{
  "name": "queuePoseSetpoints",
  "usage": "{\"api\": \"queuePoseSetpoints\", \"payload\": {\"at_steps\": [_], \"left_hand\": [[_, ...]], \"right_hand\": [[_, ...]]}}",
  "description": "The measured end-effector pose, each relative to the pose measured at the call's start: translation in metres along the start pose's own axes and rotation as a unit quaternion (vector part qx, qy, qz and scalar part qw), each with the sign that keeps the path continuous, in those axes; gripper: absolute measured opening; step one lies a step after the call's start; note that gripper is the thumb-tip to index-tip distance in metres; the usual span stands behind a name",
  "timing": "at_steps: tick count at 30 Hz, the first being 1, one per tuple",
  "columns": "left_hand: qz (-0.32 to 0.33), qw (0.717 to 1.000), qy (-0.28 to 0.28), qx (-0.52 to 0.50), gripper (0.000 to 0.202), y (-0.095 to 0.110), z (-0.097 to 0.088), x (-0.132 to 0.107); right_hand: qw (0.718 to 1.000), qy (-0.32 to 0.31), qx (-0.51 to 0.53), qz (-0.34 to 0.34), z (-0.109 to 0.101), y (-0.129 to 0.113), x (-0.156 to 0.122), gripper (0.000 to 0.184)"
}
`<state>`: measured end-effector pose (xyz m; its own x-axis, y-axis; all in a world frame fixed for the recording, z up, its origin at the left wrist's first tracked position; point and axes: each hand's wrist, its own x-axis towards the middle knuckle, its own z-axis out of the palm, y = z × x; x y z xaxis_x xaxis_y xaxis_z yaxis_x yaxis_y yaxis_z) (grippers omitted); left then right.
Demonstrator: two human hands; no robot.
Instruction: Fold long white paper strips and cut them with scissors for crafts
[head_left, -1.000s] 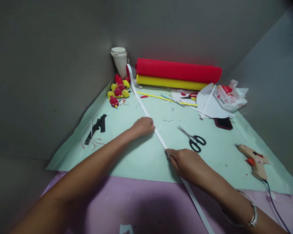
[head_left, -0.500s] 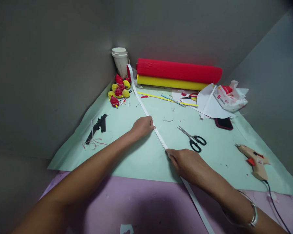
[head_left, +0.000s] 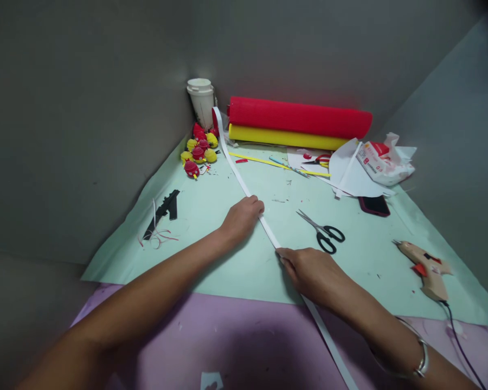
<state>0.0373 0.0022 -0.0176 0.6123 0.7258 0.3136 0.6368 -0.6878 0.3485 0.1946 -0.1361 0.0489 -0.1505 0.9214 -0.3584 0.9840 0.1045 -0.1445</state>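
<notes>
White paper strip (head_left: 236,172), 1: runs diagonally from a raised, curled far end near the lidded cup (head_left: 202,103), across the green sheet (head_left: 228,281), past its near edge and over the purple tabletop (head_left: 211,330), leaving view at bottom.

Left hand (head_left: 242,219): fingers bent over the strip at mid-sheet, grasping it; thumb hidden.

Right hand (head_left: 313,275): strip pinched between thumb and fingers, nearer the sheet's front edge; bracelet (head_left: 423,357) at the wrist.

Black-handled scissors (head_left: 327,233), 1 pair: just beyond the right hand, blades slightly parted, tips toward the strip.

Glue gun (head_left: 427,271), 1: near the sheet's right edge, cord trailing over the front edge.

Black strips (head_left: 162,211): near the left edge, well apart from the left hand, with open green surface between.

Far edge: red corrugated roll (head_left: 301,116) above yellow roll (head_left: 288,136); small red and yellow ornaments (head_left: 198,154) clustered at left; tissue pack (head_left: 384,162) at right, phone (head_left: 374,206) in front.
</notes>
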Motion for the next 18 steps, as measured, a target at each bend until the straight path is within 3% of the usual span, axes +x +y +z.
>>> {"api": "queuePoseSetpoints", "payload": {"at_steps": [9,18], "left_hand": [[0.040,0.998,0.023,-0.049,0.016,-0.0068,0.0040,0.0008],[0.048,0.996,-0.011,-0.072,0.023,-0.0092,0.0040,-0.0030]], "right_hand": [[1.000,-0.004,-0.008,-0.001,-0.0028,-0.0007,-0.0020,0.034],[1.000,0.010,-0.007,-0.006,-0.0024,-0.0002,-0.0024,0.035]]}}
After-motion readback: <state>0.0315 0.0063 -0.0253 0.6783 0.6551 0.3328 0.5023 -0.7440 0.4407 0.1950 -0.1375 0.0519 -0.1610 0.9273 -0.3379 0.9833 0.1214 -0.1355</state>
